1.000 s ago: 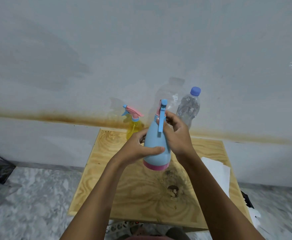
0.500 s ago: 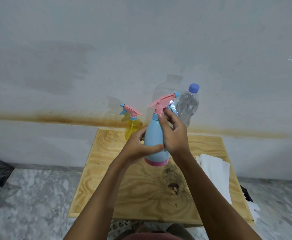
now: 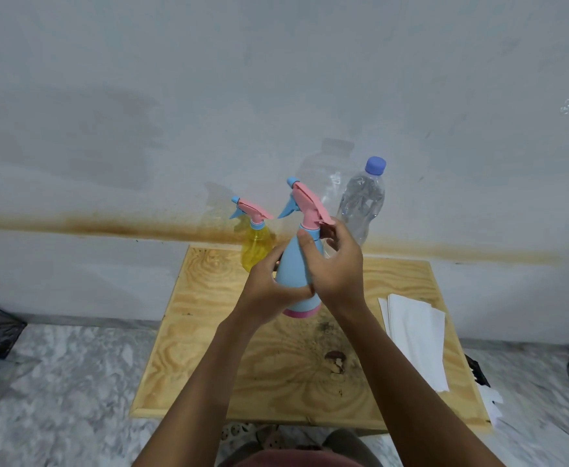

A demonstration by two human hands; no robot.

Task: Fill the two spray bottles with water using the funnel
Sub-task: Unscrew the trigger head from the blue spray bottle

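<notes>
Holding the blue spray bottle upright at frame centre, lifted above the table. Body is showing opaque light blue, tapering to a narrow neck, with a pink band around the base; pink trigger head is sitting on the neck with a blue nozzle tip and blue trigger pointing to the upper left of the frame. Fill level is not showing through the opaque wall.

Left hand is wrapping the lower body, thumb lying across the front. Right hand is gripping the neck and collar just under the pink head, thumb on the front of the neck, fingers curling behind.

Yellow spray bottle is standing at the table's far edge, just left of and behind the blue one; translucent yellow body, same pink head with blue nozzle pointing left. Clear water bottle with a blue cap is standing right of centre against the wall, cap on. White paper sheets are lying on the right side of the table, well apart from the hands. Marbled floor is showing around the table.
</notes>
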